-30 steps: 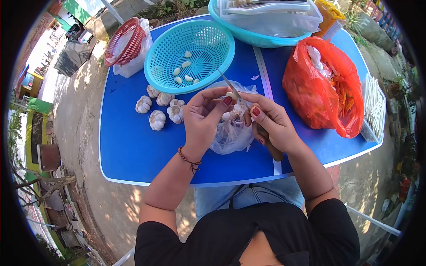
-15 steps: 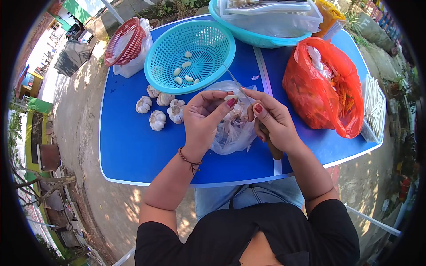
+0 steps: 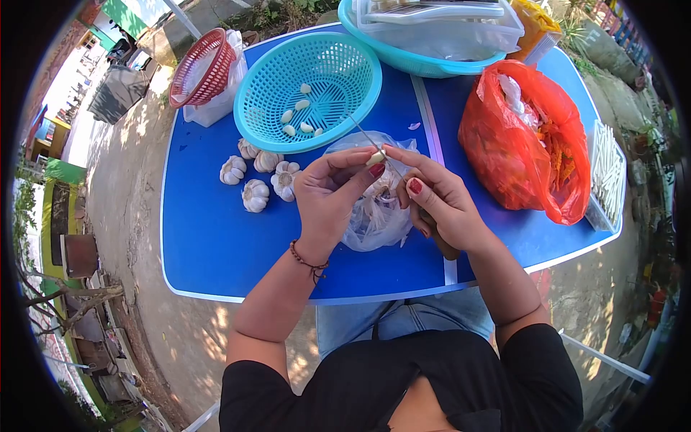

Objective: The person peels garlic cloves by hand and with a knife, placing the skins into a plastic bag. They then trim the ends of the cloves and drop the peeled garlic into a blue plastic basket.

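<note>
Between the thumb and fingers of my left hand (image 3: 332, 181) is a pale garlic clove (image 3: 377, 156). My right hand (image 3: 448, 201) grips a knife (image 3: 448, 249) by its brown handle, and the thin blade points up and left, against the clove. Beneath both hands lies a clear plastic bag (image 3: 371, 229) with garlic skins on it. Several whole garlic bulbs (image 3: 255, 195) sit left of my left hand. Beyond them, a turquoise basket (image 3: 252, 90) holds several peeled cloves (image 3: 302, 105).
A red plastic bag (image 3: 497, 144) stands on the right, beside a container of white sticks (image 3: 608, 173). At the back is a turquoise basin (image 3: 432, 68) with clear plastic boxes. A small red basket (image 3: 216, 75) rests at the far left of the blue table (image 3: 209, 252).
The knife blade has shifted slightly left and down across the clove. My right fingers have moved a little, and the clove has turned to show more of its side.
</note>
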`<move>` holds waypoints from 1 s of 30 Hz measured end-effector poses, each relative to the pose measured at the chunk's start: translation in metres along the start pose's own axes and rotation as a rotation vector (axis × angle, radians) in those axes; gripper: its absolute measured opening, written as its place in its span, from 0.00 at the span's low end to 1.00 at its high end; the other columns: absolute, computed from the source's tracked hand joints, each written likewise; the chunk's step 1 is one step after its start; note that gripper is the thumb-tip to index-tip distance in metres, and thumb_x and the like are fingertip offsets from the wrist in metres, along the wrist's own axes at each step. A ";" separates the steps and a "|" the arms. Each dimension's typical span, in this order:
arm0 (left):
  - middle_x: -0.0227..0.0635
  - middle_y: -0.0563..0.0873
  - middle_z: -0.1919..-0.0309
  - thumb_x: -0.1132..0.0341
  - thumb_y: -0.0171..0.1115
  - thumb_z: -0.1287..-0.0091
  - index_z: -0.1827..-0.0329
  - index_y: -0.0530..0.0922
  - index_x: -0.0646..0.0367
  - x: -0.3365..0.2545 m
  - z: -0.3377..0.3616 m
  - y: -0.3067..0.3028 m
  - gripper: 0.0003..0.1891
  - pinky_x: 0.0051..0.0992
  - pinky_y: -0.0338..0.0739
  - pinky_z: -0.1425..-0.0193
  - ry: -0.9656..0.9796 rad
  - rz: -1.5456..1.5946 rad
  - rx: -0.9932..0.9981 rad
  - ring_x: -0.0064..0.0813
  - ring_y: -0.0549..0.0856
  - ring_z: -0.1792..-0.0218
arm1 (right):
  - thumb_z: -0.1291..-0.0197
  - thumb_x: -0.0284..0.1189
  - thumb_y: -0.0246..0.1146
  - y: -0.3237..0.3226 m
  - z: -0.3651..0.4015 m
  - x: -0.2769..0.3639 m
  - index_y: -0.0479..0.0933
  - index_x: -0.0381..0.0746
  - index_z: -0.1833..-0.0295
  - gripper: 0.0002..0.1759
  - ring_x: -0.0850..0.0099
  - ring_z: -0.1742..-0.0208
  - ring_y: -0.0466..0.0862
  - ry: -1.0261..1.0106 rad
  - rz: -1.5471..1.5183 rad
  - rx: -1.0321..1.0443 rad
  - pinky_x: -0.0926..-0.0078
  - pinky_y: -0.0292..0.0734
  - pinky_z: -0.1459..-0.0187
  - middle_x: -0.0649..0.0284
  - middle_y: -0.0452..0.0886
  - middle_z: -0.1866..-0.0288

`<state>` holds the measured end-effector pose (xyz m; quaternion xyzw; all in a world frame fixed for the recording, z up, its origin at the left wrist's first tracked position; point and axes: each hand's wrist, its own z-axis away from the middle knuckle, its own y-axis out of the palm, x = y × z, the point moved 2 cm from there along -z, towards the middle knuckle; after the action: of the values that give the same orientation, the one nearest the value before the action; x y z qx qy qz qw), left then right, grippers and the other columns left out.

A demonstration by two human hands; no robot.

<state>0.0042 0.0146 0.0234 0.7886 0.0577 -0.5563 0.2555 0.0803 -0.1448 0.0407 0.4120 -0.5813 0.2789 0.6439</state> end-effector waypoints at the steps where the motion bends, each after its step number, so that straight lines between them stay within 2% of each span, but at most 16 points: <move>1: 0.43 0.86 0.55 0.84 0.64 0.40 0.55 0.81 0.68 0.000 0.000 0.001 0.11 0.22 0.83 0.49 0.021 -0.003 0.002 0.26 0.86 0.55 | 0.26 0.32 0.48 0.000 0.000 0.000 0.64 0.45 0.28 0.23 0.86 0.83 0.67 0.006 0.006 -0.005 0.90 0.64 0.80 0.66 0.72 0.68; 10: 0.44 0.86 0.54 0.84 0.65 0.41 0.56 0.81 0.67 0.001 0.000 0.000 0.11 0.22 0.82 0.47 0.032 -0.024 0.021 0.27 0.86 0.54 | 0.26 0.31 0.47 -0.001 0.001 0.000 0.65 0.46 0.29 0.22 0.86 0.82 0.68 -0.007 -0.003 -0.003 0.90 0.64 0.79 0.67 0.72 0.68; 13: 0.42 0.86 0.57 0.84 0.65 0.41 0.55 0.81 0.67 0.003 0.000 0.000 0.11 0.21 0.83 0.51 0.049 -0.002 0.022 0.24 0.86 0.57 | 0.26 0.32 0.47 0.000 0.001 -0.001 0.65 0.46 0.28 0.22 0.86 0.81 0.68 0.005 0.024 0.004 0.90 0.65 0.79 0.66 0.72 0.67; 19: 0.40 0.87 0.59 0.82 0.66 0.40 0.56 0.81 0.67 -0.001 0.000 0.002 0.10 0.20 0.82 0.52 0.017 0.014 0.000 0.23 0.86 0.59 | 0.26 0.32 0.47 -0.002 0.000 -0.001 0.64 0.46 0.28 0.23 0.86 0.81 0.68 -0.005 0.000 -0.002 0.90 0.65 0.79 0.66 0.72 0.67; 30: 0.41 0.86 0.57 0.83 0.66 0.42 0.56 0.81 0.66 0.001 0.000 0.000 0.11 0.21 0.82 0.50 0.031 -0.018 0.011 0.25 0.86 0.56 | 0.27 0.31 0.48 -0.002 0.000 -0.002 0.65 0.45 0.29 0.22 0.86 0.82 0.68 0.007 -0.034 0.005 0.89 0.64 0.79 0.66 0.71 0.68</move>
<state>0.0050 0.0139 0.0223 0.7981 0.0655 -0.5465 0.2452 0.0814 -0.1454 0.0382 0.4224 -0.5712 0.2707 0.6496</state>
